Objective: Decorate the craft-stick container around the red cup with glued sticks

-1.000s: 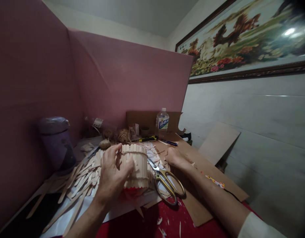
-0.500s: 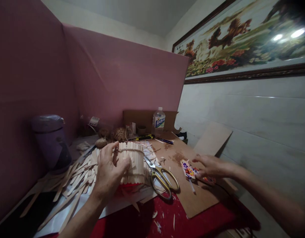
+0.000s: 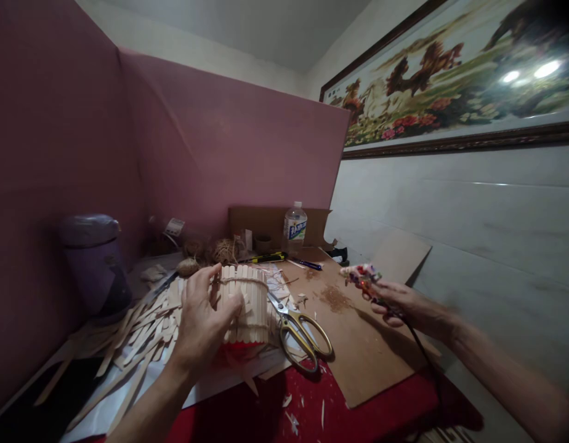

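The left hand (image 3: 202, 320) is pressing against the side of a stick-clad cup (image 3: 244, 304), its grip spread over the pale wooden slats with the thumb lying across the front. The cup is standing upright on the table (image 3: 358, 394), near the middle, just left of the scissors (image 3: 299, 332). Its wall is showing as a ring of flat, light-coloured sticks set side by side and upright, with a thin twine band running round near the top and a red base peeking out underneath. Loose wooden sticks (image 3: 137, 338) are lying fanned out on white paper to its left.

The right hand (image 3: 399, 301) is hovering above the brown cardboard sheet (image 3: 358, 344), its grip clamped on a glue gun (image 3: 362, 275) with a flowery patterned body, tilted up toward the wall; a dark cord is trailing from it down past the wrist. A water bottle (image 3: 294, 226) is standing at the back, beside a purple bin (image 3: 94, 261) on the far left
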